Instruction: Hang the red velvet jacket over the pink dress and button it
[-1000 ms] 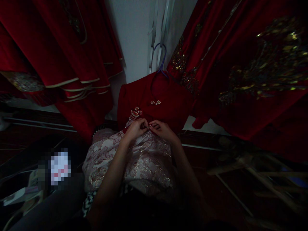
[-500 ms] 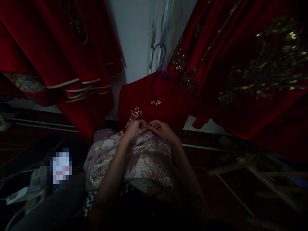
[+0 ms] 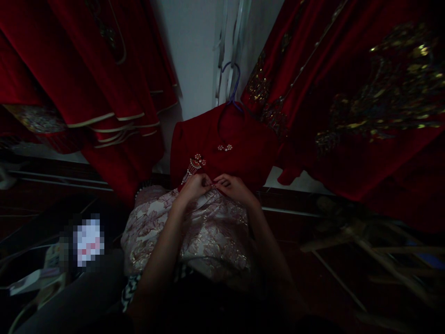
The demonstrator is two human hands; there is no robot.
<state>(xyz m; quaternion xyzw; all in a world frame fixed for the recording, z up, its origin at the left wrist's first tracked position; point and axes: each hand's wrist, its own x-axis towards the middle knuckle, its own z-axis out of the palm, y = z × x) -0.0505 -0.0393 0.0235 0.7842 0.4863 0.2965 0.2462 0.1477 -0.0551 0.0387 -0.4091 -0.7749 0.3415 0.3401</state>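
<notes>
A red garment (image 3: 243, 148) on a blue hanger (image 3: 233, 83) lies in front of me, with pearl buttons (image 3: 225, 148) and a tasselled ornament (image 3: 193, 166) on its front. Below it spreads a pale pink and gold patterned fabric (image 3: 194, 232). My left hand (image 3: 194, 186) and my right hand (image 3: 233, 187) meet where the red and the pink cloth join. Both hands have their fingers curled and pinched together on a small fastening at that edge. What sits between the fingertips is too small and dark to make out.
Red robes with cream trim (image 3: 104, 93) hang at the left, and red robes with gold embroidery (image 3: 365, 93) at the right. A white wall (image 3: 194, 55) shows between them. Pale wooden poles (image 3: 347, 246) lie at the lower right, and papers (image 3: 31, 280) at the lower left.
Almost nothing has moved. My hands stay pinched at the same spot on the garment's edge, with only slight shifts of the fingers.
</notes>
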